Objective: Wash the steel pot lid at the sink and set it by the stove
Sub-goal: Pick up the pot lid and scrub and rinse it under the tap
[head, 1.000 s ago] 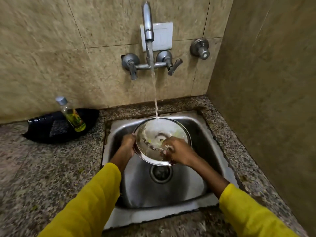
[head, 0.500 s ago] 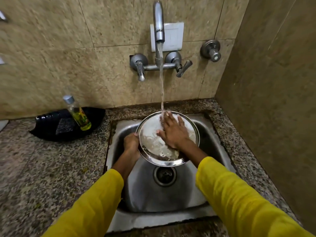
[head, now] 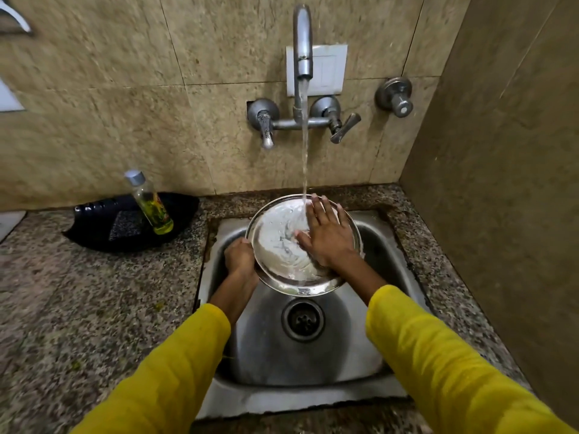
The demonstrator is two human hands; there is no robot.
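The round steel pot lid [head: 279,245] is tilted over the steel sink [head: 316,364], its soapy inner face toward me. My left hand [head: 239,256] grips its left rim. My right hand [head: 327,234] lies flat on the lid's right half with fingers spread. Water from the wall tap [head: 303,45] runs onto the lid's upper part beside my right fingertips and spills off the lower rim above the drain [head: 303,319].
A black tray [head: 94,228] with a scrub pad and a clear bottle of yellow-green liquid [head: 150,205] sits on the granite counter [head: 78,314] left of the sink. A tiled wall rises on the right. A separate valve [head: 395,97] sticks out from the back wall.
My right hand went from gripping the lid's lower right edge to lying flat on its face, then slid slightly right. The lid rose toward the water stream.
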